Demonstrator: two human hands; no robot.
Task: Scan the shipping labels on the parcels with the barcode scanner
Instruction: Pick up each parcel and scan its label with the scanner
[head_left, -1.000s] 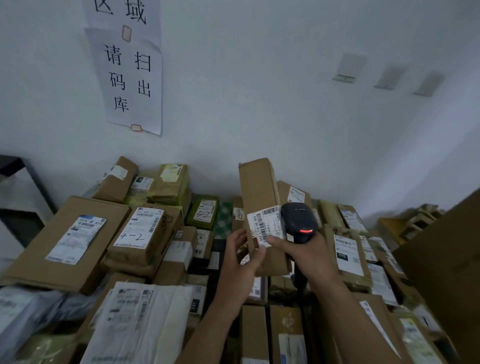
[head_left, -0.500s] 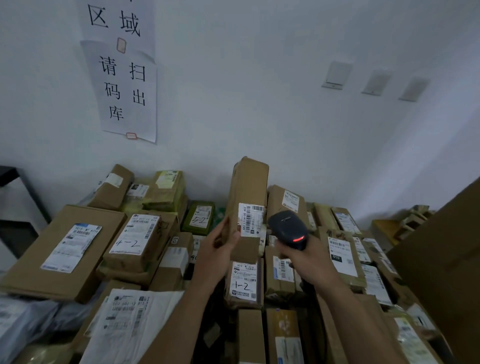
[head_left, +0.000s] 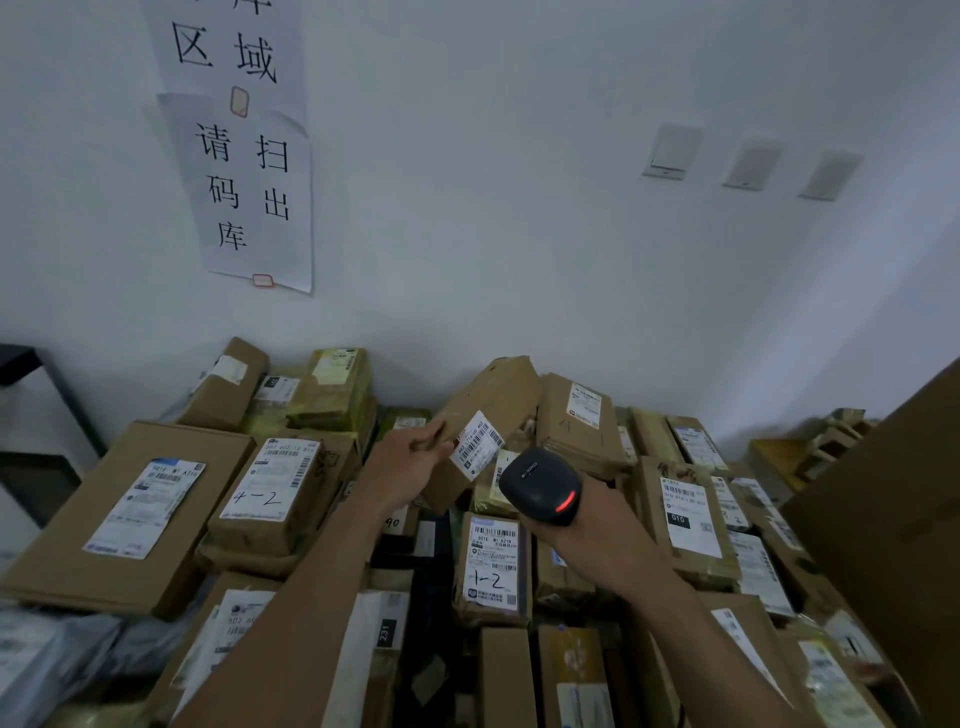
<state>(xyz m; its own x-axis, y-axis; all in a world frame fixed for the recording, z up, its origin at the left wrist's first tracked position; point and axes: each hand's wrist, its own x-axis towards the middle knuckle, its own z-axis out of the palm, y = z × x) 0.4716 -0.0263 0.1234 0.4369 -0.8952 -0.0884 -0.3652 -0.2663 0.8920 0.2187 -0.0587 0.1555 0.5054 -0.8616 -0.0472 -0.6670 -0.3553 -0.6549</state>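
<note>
My left hand (head_left: 410, 465) grips a long brown cardboard parcel (head_left: 493, 410), tilted with its far end up and to the right. A white barcode label (head_left: 477, 448) is stuck on the side facing me. My right hand (head_left: 587, 519) holds a black barcode scanner (head_left: 540, 486), whose red light glows on its near side. The scanner's head sits just right of and below that label. Beneath both hands lies a heap of labelled parcels, among them a brown one marked "1-2" (head_left: 492, 566).
Parcels fill the whole surface up to the white wall, including a wide flat box (head_left: 124, 514) at left and one marked "4-2" (head_left: 275, 493). A big cardboard sheet (head_left: 893, 525) rises at right. Paper signs (head_left: 249, 182) hang on the wall. A dark table frame (head_left: 36, 405) stands far left.
My left hand has carried the long parcel away from me and tipped it from upright to slanting right. The scanner has dropped slightly to the right. The "1-2" parcel underneath is uncovered.
</note>
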